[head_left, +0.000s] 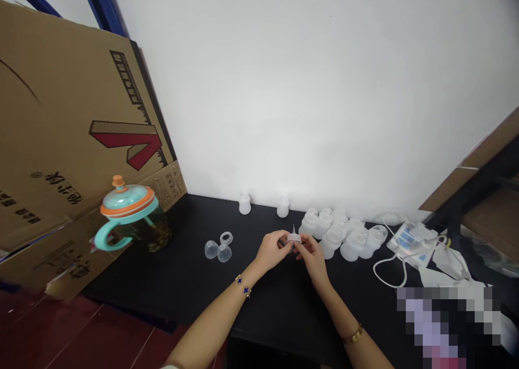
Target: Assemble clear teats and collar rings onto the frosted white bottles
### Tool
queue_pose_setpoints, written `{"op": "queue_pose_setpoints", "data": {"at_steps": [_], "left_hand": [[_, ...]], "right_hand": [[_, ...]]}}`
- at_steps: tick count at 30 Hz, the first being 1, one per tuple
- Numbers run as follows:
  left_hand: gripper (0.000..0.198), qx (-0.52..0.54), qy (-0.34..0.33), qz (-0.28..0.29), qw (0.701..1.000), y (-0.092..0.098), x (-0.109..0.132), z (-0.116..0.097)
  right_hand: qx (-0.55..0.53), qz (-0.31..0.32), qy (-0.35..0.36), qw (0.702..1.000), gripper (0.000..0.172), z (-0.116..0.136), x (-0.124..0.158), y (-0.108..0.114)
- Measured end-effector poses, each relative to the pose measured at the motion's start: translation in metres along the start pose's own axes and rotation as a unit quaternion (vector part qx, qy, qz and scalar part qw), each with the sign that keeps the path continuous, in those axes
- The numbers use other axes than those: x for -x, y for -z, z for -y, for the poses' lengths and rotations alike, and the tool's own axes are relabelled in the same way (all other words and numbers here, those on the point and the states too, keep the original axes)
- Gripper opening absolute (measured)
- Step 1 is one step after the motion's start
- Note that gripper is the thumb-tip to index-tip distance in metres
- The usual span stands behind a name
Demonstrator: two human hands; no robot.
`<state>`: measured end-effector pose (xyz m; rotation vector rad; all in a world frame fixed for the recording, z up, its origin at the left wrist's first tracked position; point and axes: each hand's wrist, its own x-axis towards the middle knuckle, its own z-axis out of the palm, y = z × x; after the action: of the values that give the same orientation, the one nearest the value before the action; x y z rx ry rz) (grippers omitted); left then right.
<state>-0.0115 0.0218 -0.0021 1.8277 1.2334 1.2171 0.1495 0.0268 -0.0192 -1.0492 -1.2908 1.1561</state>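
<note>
My left hand (272,251) and my right hand (311,255) meet over the black table, fingers pinched round a white bottle collar (294,237) with a thin pointed tip standing up from it. Just right of my hands, several milky-white baby bottles (333,238) with clear dome caps stand in a cluster. Against the wall are two small white bottles without domes, a left one (245,204) and a right one (283,206). Left of my hands lie two clear dome caps (224,254) and a white ring (226,238).
A teal and orange lidded jug (130,212) with dark contents stands at the table's left, before a large cardboard box (73,125). On the right lie a white cable (399,282), a blue-and-white packet (409,243) and white papers. The white wall (284,87) bounds the back.
</note>
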Motion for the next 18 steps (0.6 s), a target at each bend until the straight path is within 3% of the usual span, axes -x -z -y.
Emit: {"op": "queue_pose_setpoints", "data": {"at_steps": [7,18], "left_hand": [[0.012,-0.026,-0.009,-0.005,1.000,-0.0001,0.0008,0.0012],[0.009,-0.063,0.005,-0.015,0.998,-0.0028,0.0031,-0.0018]], "right_hand": [[0.082,0.010,0.010,0.997,0.042,0.0021,0.0034,0.0007],[0.098,0.010,0.013,0.995,0.040,0.0030,0.0048,-0.0009]]}}
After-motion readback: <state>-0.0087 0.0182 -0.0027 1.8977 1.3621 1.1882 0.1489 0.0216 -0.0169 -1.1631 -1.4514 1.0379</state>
